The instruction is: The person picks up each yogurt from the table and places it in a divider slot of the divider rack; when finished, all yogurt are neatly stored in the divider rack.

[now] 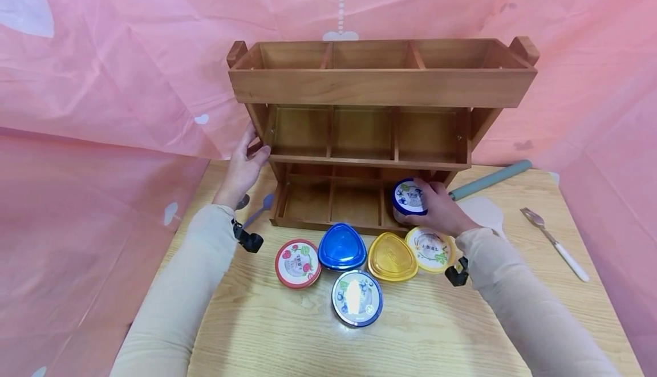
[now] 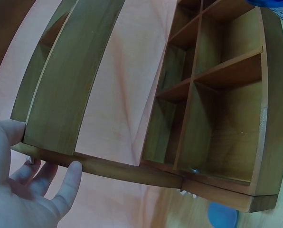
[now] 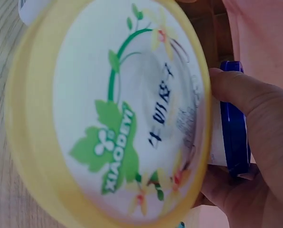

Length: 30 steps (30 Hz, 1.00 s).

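Observation:
A three-tier wooden shelf (image 1: 382,88) with divided compartments stands at the back of the table. My left hand (image 1: 242,167) grips its left side at the middle tier; in the left wrist view the thumb lies on the tier's end and the fingers (image 2: 68,187) reach round the side rail. My right hand (image 1: 438,209) holds a blue-lidded round tub (image 1: 409,196) at the bottom tier's right compartment, with fingers and thumb on either side of the lid. A yellow-lidded round tub (image 1: 430,250) sits just in front of that hand and fills much of the right wrist view.
Before the shelf stand a red-lidded tub (image 1: 298,263), a blue triangular container (image 1: 342,246), a yellow triangular container (image 1: 392,257) and another blue-lidded tub (image 1: 357,298). A spatula (image 1: 490,180) and a fork (image 1: 554,243) lie right; a blue spoon (image 1: 259,209) lies left.

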Each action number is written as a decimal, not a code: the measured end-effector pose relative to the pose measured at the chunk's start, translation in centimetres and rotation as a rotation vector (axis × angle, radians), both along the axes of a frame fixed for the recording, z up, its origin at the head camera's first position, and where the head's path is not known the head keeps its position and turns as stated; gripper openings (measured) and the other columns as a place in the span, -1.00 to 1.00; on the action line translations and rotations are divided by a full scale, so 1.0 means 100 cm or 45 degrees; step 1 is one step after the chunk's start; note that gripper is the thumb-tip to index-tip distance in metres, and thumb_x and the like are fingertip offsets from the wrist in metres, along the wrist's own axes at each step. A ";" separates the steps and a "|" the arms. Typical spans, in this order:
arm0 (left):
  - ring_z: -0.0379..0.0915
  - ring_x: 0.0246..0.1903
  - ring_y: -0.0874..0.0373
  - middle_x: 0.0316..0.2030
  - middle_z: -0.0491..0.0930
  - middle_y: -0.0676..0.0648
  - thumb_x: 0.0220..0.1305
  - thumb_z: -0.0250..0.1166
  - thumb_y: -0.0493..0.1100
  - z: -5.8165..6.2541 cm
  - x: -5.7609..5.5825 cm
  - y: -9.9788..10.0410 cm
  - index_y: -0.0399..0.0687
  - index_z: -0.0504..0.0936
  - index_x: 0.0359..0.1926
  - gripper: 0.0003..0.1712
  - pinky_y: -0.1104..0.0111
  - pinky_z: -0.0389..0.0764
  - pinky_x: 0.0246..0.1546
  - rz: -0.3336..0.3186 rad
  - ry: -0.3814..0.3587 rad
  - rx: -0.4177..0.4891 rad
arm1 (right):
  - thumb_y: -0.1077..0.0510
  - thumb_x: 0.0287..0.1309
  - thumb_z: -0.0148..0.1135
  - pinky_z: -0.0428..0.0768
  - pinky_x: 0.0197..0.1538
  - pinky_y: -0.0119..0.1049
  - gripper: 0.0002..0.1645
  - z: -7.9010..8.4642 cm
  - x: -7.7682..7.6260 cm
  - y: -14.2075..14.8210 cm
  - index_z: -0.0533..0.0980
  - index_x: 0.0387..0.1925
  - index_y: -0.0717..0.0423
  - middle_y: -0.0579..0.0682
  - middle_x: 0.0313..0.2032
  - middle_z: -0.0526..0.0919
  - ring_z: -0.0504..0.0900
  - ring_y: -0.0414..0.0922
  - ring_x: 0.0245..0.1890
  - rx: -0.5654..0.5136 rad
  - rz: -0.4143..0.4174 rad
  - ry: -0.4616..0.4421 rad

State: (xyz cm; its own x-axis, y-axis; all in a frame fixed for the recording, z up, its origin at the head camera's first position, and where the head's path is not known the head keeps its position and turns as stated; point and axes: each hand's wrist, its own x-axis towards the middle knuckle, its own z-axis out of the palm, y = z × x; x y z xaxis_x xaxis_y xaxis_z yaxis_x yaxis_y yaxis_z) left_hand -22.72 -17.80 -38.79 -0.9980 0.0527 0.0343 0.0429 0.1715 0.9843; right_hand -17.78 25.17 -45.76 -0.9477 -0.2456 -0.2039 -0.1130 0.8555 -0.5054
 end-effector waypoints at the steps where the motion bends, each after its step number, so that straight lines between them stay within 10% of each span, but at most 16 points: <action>1: 0.23 0.39 -0.10 0.52 0.05 -0.06 0.46 0.07 -0.24 0.000 0.000 0.000 0.29 -0.05 0.57 -0.20 0.01 0.45 0.30 -0.002 -0.004 0.000 | -0.12 0.04 0.46 0.22 0.34 0.41 0.23 -0.002 -0.001 0.000 -0.07 0.54 0.08 0.39 0.41 -0.05 0.03 0.32 0.36 0.004 -0.002 -0.005; 19: 0.24 0.38 -0.15 0.50 0.07 -0.17 0.43 0.04 -0.33 0.023 0.018 0.008 0.05 -0.05 0.57 -0.21 0.02 0.46 0.29 0.004 -0.022 0.013 | -0.07 0.06 0.46 0.19 0.36 0.39 0.27 -0.004 0.001 -0.001 -0.15 0.55 0.16 0.45 0.43 -0.11 0.02 0.35 0.37 0.034 0.032 -0.037; 30: 0.27 0.36 -0.16 0.49 0.09 -0.18 0.43 0.04 -0.33 0.025 0.017 0.009 0.05 -0.03 0.57 -0.21 0.02 0.49 0.27 0.008 -0.004 0.017 | -0.16 0.09 0.42 0.23 0.33 0.40 0.26 0.028 0.035 0.014 -0.13 0.56 0.12 0.41 0.44 -0.10 0.07 0.38 0.39 -0.173 -0.065 0.001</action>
State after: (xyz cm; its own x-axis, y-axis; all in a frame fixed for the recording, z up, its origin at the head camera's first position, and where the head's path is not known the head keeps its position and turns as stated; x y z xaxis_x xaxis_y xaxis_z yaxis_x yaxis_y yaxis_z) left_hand -20.97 -16.91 -36.24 -0.9984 0.0456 0.0320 0.0389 0.1588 0.9865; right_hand -14.32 26.54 -42.96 -0.9597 -0.2228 -0.1711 -0.0719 0.7837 -0.6170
